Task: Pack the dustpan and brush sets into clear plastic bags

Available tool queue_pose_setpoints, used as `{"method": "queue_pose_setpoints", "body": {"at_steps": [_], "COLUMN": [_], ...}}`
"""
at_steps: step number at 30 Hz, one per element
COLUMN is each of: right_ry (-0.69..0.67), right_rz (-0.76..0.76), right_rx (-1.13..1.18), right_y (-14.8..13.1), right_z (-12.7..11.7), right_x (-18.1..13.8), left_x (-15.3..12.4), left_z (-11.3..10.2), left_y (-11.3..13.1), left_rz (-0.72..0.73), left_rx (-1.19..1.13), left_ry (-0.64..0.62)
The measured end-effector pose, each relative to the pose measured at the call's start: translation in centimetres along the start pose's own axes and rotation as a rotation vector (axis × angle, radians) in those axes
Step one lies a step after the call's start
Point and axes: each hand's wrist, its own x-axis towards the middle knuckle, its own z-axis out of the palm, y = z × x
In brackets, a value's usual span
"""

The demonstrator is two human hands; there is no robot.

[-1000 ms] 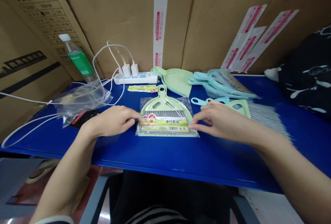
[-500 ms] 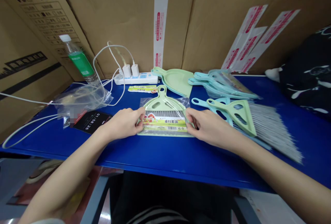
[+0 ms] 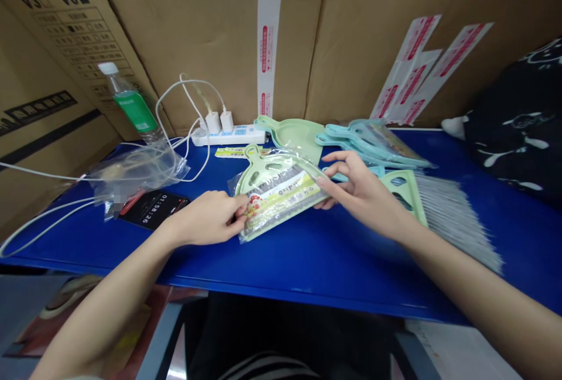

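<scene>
A green dustpan-and-brush set in a clear bag (image 3: 276, 190) with a yellow label is lifted off the blue table (image 3: 307, 263) and tilted, its handle pointing up and left. My left hand (image 3: 211, 216) pinches its lower left corner. My right hand (image 3: 357, 190) grips its right edge, thumb on top. Just right of my right hand lies a loose green brush (image 3: 434, 210) with grey bristles, over a light blue brush handle.
Behind lie a green dustpan (image 3: 294, 134), a stack of bagged blue sets (image 3: 377, 143), a power strip (image 3: 228, 134) with white chargers and cables, a water bottle (image 3: 132, 105), empty clear bags (image 3: 136, 166) and a phone (image 3: 151, 207). Cardboard boxes wall the back. A dark bag (image 3: 518, 128) sits right.
Both hands have raised the bagged set from flat on the table and tipped it leftward. The head view has shifted slightly.
</scene>
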Motion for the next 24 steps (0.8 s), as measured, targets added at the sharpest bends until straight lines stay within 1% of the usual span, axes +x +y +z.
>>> {"method": "queue_pose_setpoints", "body": {"at_steps": [3,5,7,11,13,15,18,21,24], "right_ry": [0.061,0.066,0.014,-0.187,-0.200,-0.157,-0.072,0.084,0.298], "right_rz": [0.051,0.117,0.175,0.244,0.252,0.233,0.195,0.204,0.223], "right_rx": [0.190,0.310,0.425,0.548,0.568,0.574,0.551,0.491,0.358], "right_y": [0.2,0.5,0.7,1.0,1.1,1.2,0.9,0.2,0.0], "right_z": [0.4,1.0,1.7,3.1,3.5,3.3,2.1,-0.3,-3.8], "right_x": [0.3,0.4,0.4,0.1,0.0,0.0,0.4,1.2,2.2], "left_x": [0.1,0.2,0.4,0.6,0.7,0.8,0.7,0.6,0.5], "left_z": [0.3,0.5,0.8,1.3,1.5,1.7,1.8,1.7,1.6], "left_y": [0.3,0.6,1.0,1.6,1.6,1.5,1.1,0.8,0.6], "left_rz": [0.049,0.066,0.081,0.155,0.212,0.255,0.271,0.269,0.272], "left_rx": [-0.064,-0.090,-0.109,-0.122,-0.113,-0.084,-0.031,-0.013,0.005], "left_ry": [0.000,0.003,0.011,0.039,0.043,0.060,0.128,0.205,0.257]}}
